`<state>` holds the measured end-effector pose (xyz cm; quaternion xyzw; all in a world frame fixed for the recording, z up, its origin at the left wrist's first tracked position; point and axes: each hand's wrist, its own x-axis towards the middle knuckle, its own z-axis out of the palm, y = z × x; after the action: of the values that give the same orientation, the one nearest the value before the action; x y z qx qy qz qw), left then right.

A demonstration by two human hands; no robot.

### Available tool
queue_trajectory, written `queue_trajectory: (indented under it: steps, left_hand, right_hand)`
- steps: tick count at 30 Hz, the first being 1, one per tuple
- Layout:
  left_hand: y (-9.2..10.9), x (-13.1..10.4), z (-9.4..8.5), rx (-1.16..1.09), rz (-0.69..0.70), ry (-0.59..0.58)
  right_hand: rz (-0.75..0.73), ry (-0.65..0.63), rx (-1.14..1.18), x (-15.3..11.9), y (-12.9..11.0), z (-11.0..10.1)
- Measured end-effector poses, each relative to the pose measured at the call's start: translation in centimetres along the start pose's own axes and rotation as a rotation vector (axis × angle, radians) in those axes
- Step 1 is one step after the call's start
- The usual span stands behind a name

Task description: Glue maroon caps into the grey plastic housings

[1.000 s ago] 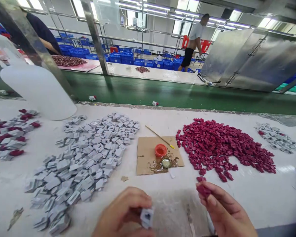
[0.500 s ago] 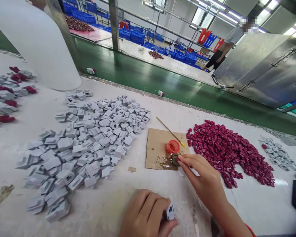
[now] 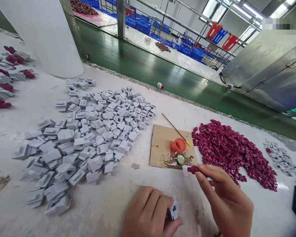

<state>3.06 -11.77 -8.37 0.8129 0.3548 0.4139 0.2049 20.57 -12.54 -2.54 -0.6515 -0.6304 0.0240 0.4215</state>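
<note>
Near the front of the table, my left hand (image 3: pixel 150 212) is closed around a light grey plastic piece (image 3: pixel 174 210), its dark square hole facing right. My right hand (image 3: pixel 224 194) pinches a small dark red piece (image 3: pixel 192 169) between thumb and fingertips, just off the lower right corner of a cardboard sheet (image 3: pixel 159 141). On that cardboard stand an open red cup (image 3: pixel 178 144) and a small round cap (image 3: pixel 181 159) with liquid in it, amid wet spots. A thin stick (image 3: pixel 175 128) with a yellow tip lies across the cardboard's upper edge.
Grey pieces (image 3: pixel 93 131) form a large heap on the left, dark red pieces (image 3: pixel 234 154) another on the right. Joined grey-and-red pieces (image 3: pixel 10 72) lie far left, beside a white curved sheet (image 3: pixel 56 39). A green conveyor belt (image 3: pixel 138 69) runs behind the table.
My right hand has drawn the dark red piece away from the round cap, toward me and to the right. My left hand still holds the grey piece. The camera view has shifted slightly.
</note>
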Motion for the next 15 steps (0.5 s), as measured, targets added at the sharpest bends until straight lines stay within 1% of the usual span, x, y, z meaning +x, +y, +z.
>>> queue_trajectory:
  steps: [1,3,6,9,11,15]
  left_hand:
    - [0.1,0.0,0.0,0.007,-0.015,-0.004]
    - [0.3,0.0,-0.2,0.015,-0.039,-0.012]
    - [0.4,0.1,-0.3,0.004,-0.058,-0.019]
    - [0.4,0.2,-0.4,-0.015,-0.072,-0.022]
    - [0.4,0.2,-0.3,-0.027,-0.076,-0.030]
    - [0.5,0.2,-0.3,-0.034,-0.076,-0.041]
  right_hand:
    - [0.077,0.025,0.070,-0.7,-0.5,-0.1]
    - [0.172,0.030,0.205,-2.3,-1.2,-0.2]
    - [0.233,-0.044,0.352,-4.7,-1.6,-0.1]
    - [0.295,-0.078,0.405,-6.4,-1.4,0.3]
    - [0.303,-0.077,0.422,-7.0,-1.3,0.6]
    - [0.226,-0.098,0.382,-6.8,-1.4,0.8]
